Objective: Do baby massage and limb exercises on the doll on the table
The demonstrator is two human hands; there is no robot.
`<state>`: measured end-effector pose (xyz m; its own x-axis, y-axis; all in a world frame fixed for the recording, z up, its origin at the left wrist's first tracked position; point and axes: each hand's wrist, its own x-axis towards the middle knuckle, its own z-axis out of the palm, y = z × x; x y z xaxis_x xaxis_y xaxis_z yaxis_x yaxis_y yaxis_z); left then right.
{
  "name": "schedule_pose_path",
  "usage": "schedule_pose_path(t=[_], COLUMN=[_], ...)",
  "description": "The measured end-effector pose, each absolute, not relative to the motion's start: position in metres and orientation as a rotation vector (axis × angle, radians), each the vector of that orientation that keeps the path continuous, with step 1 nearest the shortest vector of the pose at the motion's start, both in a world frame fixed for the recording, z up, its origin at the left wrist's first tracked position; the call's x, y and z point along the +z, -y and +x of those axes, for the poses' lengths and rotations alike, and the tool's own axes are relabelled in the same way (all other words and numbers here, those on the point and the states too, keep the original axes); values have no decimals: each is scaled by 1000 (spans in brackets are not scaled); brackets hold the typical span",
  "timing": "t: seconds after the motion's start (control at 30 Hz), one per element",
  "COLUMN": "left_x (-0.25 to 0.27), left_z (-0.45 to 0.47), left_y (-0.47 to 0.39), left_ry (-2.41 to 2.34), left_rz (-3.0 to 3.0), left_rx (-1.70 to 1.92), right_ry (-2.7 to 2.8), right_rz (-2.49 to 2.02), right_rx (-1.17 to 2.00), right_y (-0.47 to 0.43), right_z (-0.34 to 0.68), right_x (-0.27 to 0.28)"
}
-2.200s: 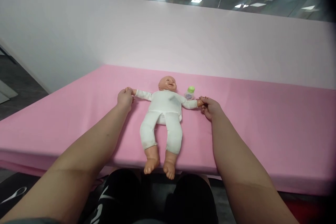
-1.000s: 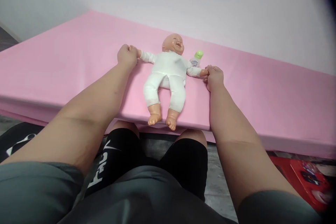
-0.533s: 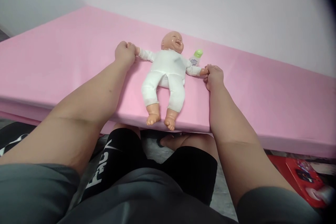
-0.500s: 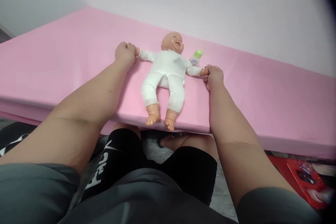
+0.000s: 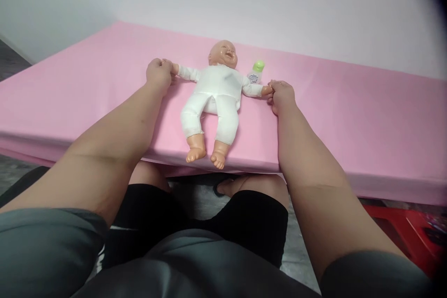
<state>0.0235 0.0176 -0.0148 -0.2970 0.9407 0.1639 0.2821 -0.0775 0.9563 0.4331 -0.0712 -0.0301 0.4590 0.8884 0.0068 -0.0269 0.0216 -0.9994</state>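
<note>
— Left hand, what has it got?

— It is curled closed around one small plastic hand of the baby doll in the white cloth suit, out at about ten o'clock from the doll's chest. The forearm runs back across the pink cloth-covered table toward the person.

— And the right hand?

— Same grip on the other side: fingers pinched shut on the doll's other hand, at about three o'clock from the chest. Both doll arms are stretched straight out sideways.

— Where does the doll lie?

— On its back on the pink table, head at twelve o'clock, bare feet at six o'clock, reaching the near table edge above the person's knees in black shorts.

— Anything else close by?

— A small clear bottle with a green cap lies on the cloth just beside the doll's shoulder, at about one o'clock, near the right hand but apart from it. A pale wall rises behind the table, and something red shows on the floor at four o'clock.
</note>
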Motion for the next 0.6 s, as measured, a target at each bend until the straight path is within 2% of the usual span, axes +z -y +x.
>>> schedule_pose_path(t=[0.6], left_x=[-12], left_z=[21], left_y=[-15], left_ry=[-1503], left_rz=[1284], left_rx=[1405], right_ry=[805], right_rz=[-1321], right_rx=[907], right_y=[79], right_z=[432], right_x=[-27])
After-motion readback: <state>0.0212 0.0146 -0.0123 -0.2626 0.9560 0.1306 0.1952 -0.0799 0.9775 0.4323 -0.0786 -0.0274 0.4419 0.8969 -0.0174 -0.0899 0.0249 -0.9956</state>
